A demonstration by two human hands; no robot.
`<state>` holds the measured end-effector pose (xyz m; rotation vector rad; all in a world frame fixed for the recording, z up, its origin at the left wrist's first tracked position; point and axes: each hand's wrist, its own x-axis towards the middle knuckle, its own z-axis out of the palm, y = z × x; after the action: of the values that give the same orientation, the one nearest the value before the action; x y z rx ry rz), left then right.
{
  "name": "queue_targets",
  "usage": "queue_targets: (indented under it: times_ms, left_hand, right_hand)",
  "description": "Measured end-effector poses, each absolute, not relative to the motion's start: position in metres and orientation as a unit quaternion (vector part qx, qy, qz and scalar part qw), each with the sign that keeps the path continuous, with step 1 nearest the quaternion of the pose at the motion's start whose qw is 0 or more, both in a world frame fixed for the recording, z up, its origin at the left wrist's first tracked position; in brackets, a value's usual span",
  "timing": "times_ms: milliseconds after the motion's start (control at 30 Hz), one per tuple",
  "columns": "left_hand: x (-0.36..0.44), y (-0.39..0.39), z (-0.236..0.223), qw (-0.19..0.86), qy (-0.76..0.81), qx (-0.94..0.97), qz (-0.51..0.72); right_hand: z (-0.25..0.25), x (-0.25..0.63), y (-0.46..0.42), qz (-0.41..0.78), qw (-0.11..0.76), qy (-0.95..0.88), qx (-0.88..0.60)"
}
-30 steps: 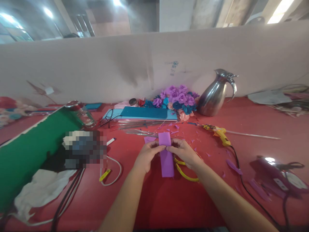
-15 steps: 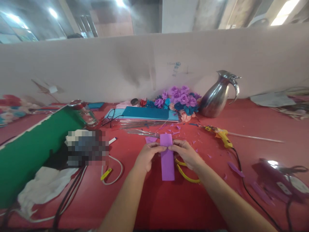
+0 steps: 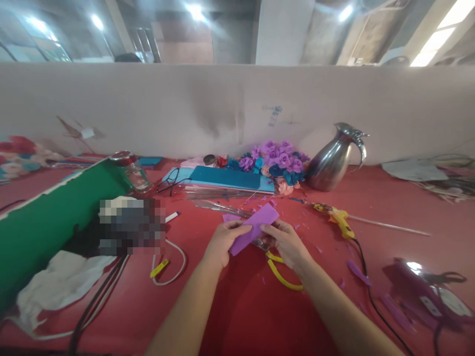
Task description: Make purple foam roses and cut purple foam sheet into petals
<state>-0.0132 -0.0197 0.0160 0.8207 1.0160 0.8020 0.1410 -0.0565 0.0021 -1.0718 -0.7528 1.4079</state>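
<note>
Both of my hands hold a purple foam strip (image 3: pixel 256 227) over the red table (image 3: pixel 241 306). My left hand (image 3: pixel 222 242) pinches its lower left part with thumb and fingers closed. On the strip's right side my right hand (image 3: pixel 284 242) grips it with closed fingers. The strip lies tilted, its upper end pointing right and away from me. Yellow-handled scissors (image 3: pixel 278 272) lie on the table just under my right hand. Small purple scraps (image 3: pixel 297 227) are scattered around.
A yellow glue gun (image 3: pixel 339 220) with a black cord lies to the right. At the back stand a steel jug (image 3: pixel 332 160), foam flowers (image 3: pixel 276 160) and blue foam sheets (image 3: pixel 226 178). A green roll (image 3: pixel 48 222), cables and white cloth fill the left.
The purple strip hung upright between my hands before; now it is turned to a slant, top end to the right. The camera has tipped a little upward.
</note>
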Motion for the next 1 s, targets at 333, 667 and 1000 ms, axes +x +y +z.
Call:
queue_targets:
  times_ms: [333,667,1000]
  left_hand:
    - [-0.018,-0.019,0.017,0.734,0.463,0.383,0.316]
    - [-0.024,-0.014,0.017,0.732,0.452,0.396,0.322]
    - [0.005,-0.024,0.010,0.717,0.313,0.222,0.582]
  right_hand:
    - [0.000,0.136,-0.062,0.592,0.556,-0.338,-0.475]
    - [-0.004,0.145,-0.055,0.537,0.617,-0.294,-0.495]
    - [-0.001,0.128,-0.060,0.559,0.649,-0.253,-0.450]
